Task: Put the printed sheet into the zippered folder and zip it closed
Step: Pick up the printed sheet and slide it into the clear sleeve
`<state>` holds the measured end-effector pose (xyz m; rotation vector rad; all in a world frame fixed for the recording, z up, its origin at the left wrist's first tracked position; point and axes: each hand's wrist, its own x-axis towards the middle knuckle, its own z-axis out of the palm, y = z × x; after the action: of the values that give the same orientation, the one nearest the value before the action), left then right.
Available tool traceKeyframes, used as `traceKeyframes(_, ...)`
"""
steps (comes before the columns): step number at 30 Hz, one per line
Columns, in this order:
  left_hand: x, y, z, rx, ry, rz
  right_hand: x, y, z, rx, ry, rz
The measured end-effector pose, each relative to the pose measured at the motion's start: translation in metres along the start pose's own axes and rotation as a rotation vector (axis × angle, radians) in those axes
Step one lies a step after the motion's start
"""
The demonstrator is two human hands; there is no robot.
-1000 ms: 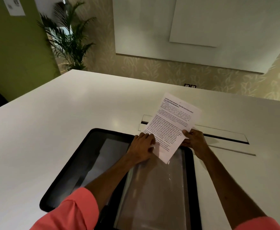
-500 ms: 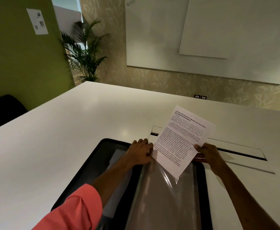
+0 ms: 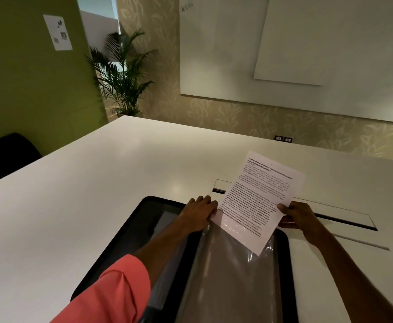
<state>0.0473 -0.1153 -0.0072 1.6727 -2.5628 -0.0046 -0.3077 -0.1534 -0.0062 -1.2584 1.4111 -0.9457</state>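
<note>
A black zippered folder (image 3: 125, 229) lies open on the white table, with clear plastic sleeves (image 3: 228, 283) on its right half. My left hand (image 3: 199, 212) grips the top edge of a sleeve and holds it up. My right hand (image 3: 297, 215) pinches the right edge of the printed sheet (image 3: 258, 197), which stands tilted. The sheet's lower corner sits inside the sleeve's mouth, behind the clear plastic. The folder's zipper is not visible in detail.
The white table (image 3: 97, 183) stretches far and left. A long cable slot with a flap (image 3: 345, 220) is set in the table just beyond the folder. A dark chair (image 3: 6, 152) stands at the left, a potted palm (image 3: 123, 78) beyond the table's far corner.
The view has tilted up. My left hand lifted the sleeve's top edge, and my right hand slid the sheet's lower corner into the sleeve.
</note>
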Motion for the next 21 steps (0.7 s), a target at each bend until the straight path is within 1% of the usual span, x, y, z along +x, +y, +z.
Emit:
traceKeyframes(7,-0.001,-0.005,0.004,-0.095,-0.008,0.077,0.007,-0.006,0.0,-0.04,-0.021,0.036)
traceKeyframes(11,0.0,-0.004,0.005,-0.143,-0.013,0.078,0.01,-0.008,0.003,-0.078,-0.053,0.026)
traceKeyframes(16,0.005,-0.005,0.004,-0.232,-0.098,0.059,0.014,-0.017,0.006,-0.147,-0.094,0.03)
traceKeyframes(21,0.009,-0.005,0.003,-0.267,-0.156,0.053,0.019,-0.028,0.015,-0.198,-0.136,0.052)
